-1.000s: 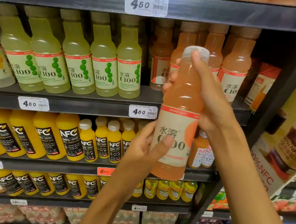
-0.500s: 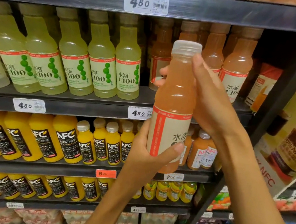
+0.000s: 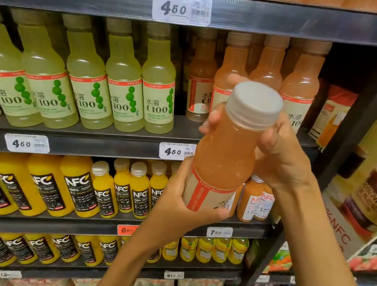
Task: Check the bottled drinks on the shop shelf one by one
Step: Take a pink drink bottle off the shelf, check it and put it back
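Both hands are being wrapped around the orange bottle [image 3: 225, 153]: left hand [image 3: 181, 200] gripping its labelled base, right hand [image 3: 278, 154] clasping the neck below the white cap [image 3: 254, 103], tilted before the shelf [image 3: 99, 141].

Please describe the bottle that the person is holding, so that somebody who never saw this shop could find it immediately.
Look at the dark shelf rack full of drinks, then at the two bare hands in front of it. Between the left hand and the right hand is a pale orange bottle with a white cap. Unlike the upright orange bottles on the shelf behind, it is off the shelf and tilted, cap towards the camera.
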